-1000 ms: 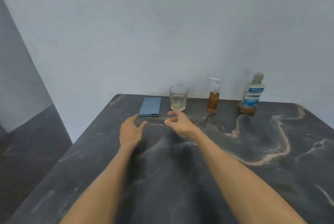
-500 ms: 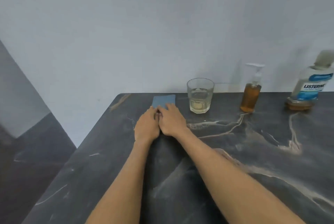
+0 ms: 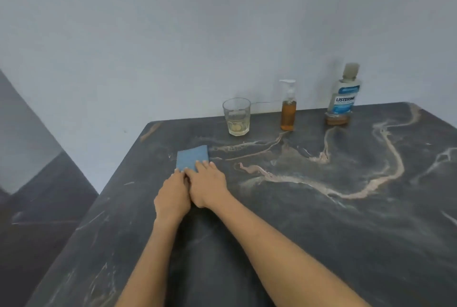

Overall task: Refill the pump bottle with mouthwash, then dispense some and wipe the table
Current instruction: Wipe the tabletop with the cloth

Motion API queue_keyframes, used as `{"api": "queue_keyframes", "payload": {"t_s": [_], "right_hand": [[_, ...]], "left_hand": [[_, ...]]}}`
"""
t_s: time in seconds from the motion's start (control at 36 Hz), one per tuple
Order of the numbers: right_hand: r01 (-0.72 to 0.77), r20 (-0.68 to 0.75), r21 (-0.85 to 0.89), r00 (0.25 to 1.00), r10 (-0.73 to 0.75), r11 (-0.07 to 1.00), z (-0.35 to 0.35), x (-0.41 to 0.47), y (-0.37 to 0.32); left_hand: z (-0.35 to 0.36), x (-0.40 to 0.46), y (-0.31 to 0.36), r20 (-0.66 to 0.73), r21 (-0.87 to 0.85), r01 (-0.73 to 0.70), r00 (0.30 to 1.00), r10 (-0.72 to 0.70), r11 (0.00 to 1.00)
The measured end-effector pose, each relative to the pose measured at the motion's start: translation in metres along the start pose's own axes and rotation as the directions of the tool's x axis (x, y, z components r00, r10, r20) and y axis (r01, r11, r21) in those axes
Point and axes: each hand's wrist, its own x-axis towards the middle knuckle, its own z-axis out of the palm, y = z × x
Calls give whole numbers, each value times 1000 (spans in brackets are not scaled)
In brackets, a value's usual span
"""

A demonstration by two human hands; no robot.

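Note:
A folded blue cloth (image 3: pixel 191 158) lies flat on the dark marble table (image 3: pixel 321 232). My left hand (image 3: pixel 171 197) and my right hand (image 3: pixel 207 184) sit side by side at its near edge, fingers straight and pressing on the cloth. Along the back edge stand a glass (image 3: pixel 236 117) with a little pale liquid, a pump bottle (image 3: pixel 288 106) with amber liquid and a white pump, and a mouthwash bottle (image 3: pixel 343 96) with a blue label and a low amber level.
A pale wall rises right behind the table's back edge. The table's left edge (image 3: pixel 116 175) drops to a dark floor. Pink veins run over the tabletop to the right of my hands.
Both hands reached the cloth and have drawn it toward me, away from the back edge. The view has shifted, so the bottles sit farther left in the frame.

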Motion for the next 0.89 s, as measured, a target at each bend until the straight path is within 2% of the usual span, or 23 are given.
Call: {"api": "queue_keyframes", "payload": {"t_s": [0.17, 0.31, 0.47, 0.53, 0.61, 0.69, 0.89], "right_hand": [[97, 48, -37, 994, -95, 995, 9, -100, -38], [154, 27, -29, 988, -153, 988, 17, -178, -58], [143, -1, 0, 990, -143, 990, 20, -232, -69], [141, -3, -18, 990, -141, 990, 20, -243, -71], [129, -11, -60, 991, -130, 990, 21, -256, -73], [103, -7, -91, 995, -104, 991, 21, -263, -75], [-58, -64, 10, 996, 58, 998, 14, -258, -93]], "left_hand": [[-24, -117, -10, -5, 215, 89, 996, -90, 972], [-35, -198, -18, -16, 263, 69, 998, -67, 962], [-46, -253, -15, 26, 280, 12, 999, -20, 960], [-48, -262, -13, 13, 201, 35, 999, -39, 979], [-48, -271, -13, -47, -29, 99, 994, -100, 995], [-49, -274, -18, -97, -197, 50, 993, -70, 979], [-53, -275, -24, -203, -321, 57, 971, -127, 945]]}}
